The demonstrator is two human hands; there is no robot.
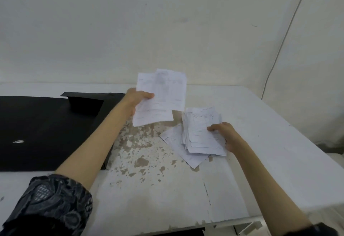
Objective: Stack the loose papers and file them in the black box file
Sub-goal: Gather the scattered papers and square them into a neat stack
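Note:
My left hand (pixel 136 99) holds a few printed white sheets (pixel 162 96) lifted above the table, just right of the black box file (pixel 46 129), which lies open and flat at the left. My right hand (pixel 224 133) grips the right side of a rough pile of papers (pixel 202 133) resting on the table. One more sheet (pixel 174 139) pokes out from under the pile toward the left and front. A metal ring (pixel 18 141) shows on the file's dark surface.
The white table (pixel 149 198) has worn patches of bare brown in the middle. A plain wall stands right behind it, with a thin cable (pixel 284 36) running down at the right. The table's right edge falls away near the pile.

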